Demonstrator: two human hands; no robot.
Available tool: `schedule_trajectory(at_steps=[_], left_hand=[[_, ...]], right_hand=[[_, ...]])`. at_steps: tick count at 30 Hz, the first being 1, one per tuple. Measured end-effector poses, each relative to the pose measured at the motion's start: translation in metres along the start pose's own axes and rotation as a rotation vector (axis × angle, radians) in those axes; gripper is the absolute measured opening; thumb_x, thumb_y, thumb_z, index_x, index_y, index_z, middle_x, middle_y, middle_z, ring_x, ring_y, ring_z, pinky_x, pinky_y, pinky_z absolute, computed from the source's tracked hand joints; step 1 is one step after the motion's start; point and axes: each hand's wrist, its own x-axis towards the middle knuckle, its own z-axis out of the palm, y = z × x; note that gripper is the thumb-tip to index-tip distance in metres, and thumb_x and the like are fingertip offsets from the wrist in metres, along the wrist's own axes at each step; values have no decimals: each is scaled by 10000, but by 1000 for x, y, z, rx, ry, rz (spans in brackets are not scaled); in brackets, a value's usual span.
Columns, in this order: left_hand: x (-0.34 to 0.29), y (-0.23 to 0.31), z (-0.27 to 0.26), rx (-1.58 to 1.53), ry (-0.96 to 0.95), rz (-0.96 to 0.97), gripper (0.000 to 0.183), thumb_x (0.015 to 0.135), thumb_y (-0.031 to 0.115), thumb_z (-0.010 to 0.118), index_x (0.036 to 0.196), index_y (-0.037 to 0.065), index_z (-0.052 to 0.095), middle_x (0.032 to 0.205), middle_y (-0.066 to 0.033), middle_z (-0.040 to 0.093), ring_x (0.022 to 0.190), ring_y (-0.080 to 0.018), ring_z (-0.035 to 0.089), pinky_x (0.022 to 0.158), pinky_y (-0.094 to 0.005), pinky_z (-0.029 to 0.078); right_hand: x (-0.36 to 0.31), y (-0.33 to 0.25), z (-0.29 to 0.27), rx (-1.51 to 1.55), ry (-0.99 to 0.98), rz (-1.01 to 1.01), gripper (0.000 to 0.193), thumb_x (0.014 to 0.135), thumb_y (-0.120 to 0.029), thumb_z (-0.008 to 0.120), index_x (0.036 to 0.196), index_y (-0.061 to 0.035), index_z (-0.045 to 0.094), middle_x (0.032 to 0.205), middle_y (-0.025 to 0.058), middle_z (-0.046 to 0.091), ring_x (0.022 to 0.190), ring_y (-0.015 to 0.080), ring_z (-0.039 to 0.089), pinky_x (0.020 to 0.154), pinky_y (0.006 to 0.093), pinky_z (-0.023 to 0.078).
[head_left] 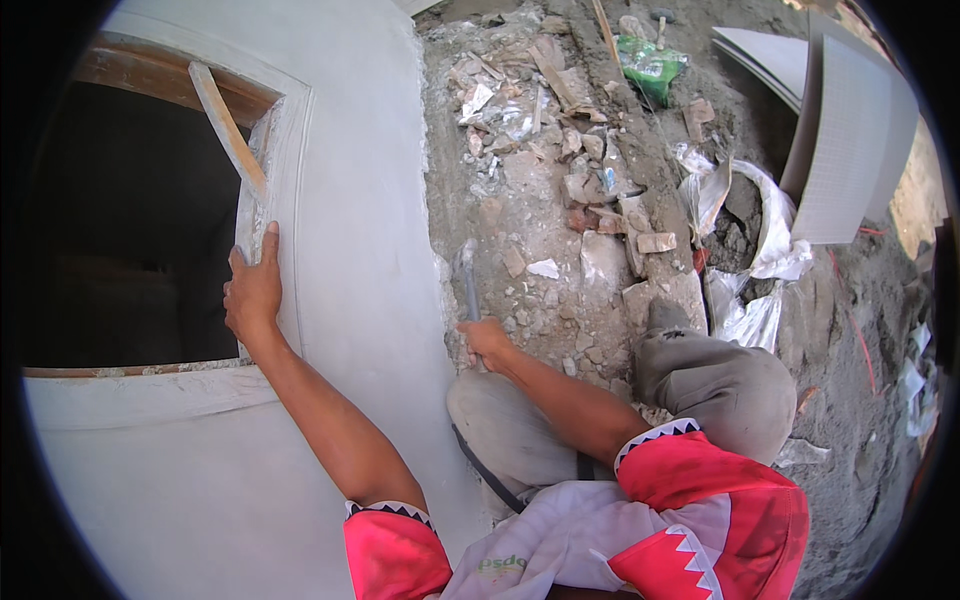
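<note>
My left hand [255, 292] grips the right side of a window frame [288, 215], its fingers curled over the inner edge toward the dark opening. Just above it, a wooden strip [228, 130] slants across the frame's upper right corner. Low beside the wall, my right hand [484, 340] is closed round the grey handle of a hammer [470, 275]. The hammer points away from me, over the rubble, and its pale, dusty head is hard to make out.
The smooth grey wall [370, 200] runs along my left. Broken brick and plaster rubble [560, 190] covers the ground ahead. Farther right are a green bag [650, 68], torn white sacks [775, 225] and leaning light-coloured sheets [860, 130]. My bent knees [715, 385] are close below.
</note>
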Motion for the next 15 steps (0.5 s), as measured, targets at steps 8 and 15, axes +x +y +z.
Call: schedule_trajectory(at_steps=[8,15], left_hand=[[10,-5,4,-8,-1,11,1061,769,882,380,1512,126,358,1437,-197,497,1349,-374,448,1112,-492,342],[5,0,3,-42,11,14,999,782,842,407,1508,156,376,1408,-238,505,1336,-378,457,1093,-509,347]], right_hand=[[-54,-179,-18,428,7,-1035,281,968,-201,588,776,-74,427,527,1,428,416,117,434,367,289,367],[-20,-8,5,-338,-16,53,323,878,-229,665,806,68,559,609,94,529,459,216,512,425,332,412]])
